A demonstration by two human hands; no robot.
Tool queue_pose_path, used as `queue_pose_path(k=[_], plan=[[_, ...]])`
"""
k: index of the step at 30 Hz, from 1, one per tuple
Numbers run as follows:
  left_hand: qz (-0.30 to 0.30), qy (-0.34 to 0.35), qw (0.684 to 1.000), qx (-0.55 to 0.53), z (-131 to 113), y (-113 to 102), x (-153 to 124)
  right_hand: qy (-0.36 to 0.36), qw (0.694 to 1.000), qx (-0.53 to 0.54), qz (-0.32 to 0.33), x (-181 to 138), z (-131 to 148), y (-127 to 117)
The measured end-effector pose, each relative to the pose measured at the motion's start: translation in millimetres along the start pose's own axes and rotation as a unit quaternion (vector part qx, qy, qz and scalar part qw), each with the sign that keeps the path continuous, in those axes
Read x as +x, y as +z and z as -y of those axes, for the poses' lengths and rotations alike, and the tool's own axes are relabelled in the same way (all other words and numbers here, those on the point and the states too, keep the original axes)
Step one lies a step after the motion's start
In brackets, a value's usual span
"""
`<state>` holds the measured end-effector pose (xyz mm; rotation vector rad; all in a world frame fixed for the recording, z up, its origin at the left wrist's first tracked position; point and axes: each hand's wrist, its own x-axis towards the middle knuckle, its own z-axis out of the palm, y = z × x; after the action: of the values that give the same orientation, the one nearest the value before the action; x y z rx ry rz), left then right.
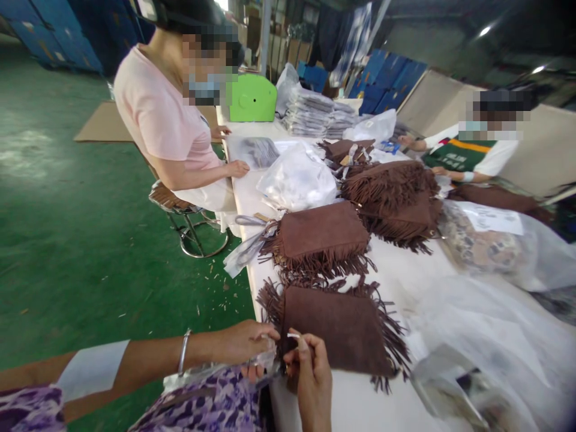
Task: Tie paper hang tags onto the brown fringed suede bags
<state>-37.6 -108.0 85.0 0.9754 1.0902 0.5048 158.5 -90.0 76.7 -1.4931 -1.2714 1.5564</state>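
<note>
A brown fringed suede bag (335,324) lies flat at the near edge of the white table. At its left side my left hand (245,343) is closed on crinkled clear plastic (266,359), which trails back along my wrist. My right hand (315,372) is closed close beside it, thumb and finger pinching a small white strip (293,335). Both hands are over the table edge, almost touching each other. Directly behind lies a second fringed bag (321,231), its wrapped strap (249,246) hanging over the left edge.
More brown fringed bags (393,189) are heaped farther back, near a white plastic bundle (299,177). Clear plastic bags (490,240) cover the right side. A person in pink (166,120) sits at left; another in green (465,156) works at right. A green machine (252,96) stands behind.
</note>
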Motion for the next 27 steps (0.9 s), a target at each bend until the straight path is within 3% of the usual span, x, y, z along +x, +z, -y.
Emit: queue_pose_path(k=[8,13,18,24,27], plan=[[0.025,-0.034,0.997,-0.065,12,6,18,-0.010,0.999,0.030,-0.013,-5,-12,2],[-0.031,0.006,0.994,0.109,13,3,33,-0.041,0.999,0.019,-0.014,-4,-14,2],[-0.053,0.056,0.972,0.220,-4,-5,21,-0.057,0.998,0.004,-0.002,-5,-14,-1],[-0.183,-0.010,0.982,0.052,11,-18,13,-0.066,0.998,0.001,-0.005,-6,-14,0],[-0.231,-0.009,0.973,0.003,15,-22,7,-0.062,0.998,0.006,-0.008,-6,-14,0]])
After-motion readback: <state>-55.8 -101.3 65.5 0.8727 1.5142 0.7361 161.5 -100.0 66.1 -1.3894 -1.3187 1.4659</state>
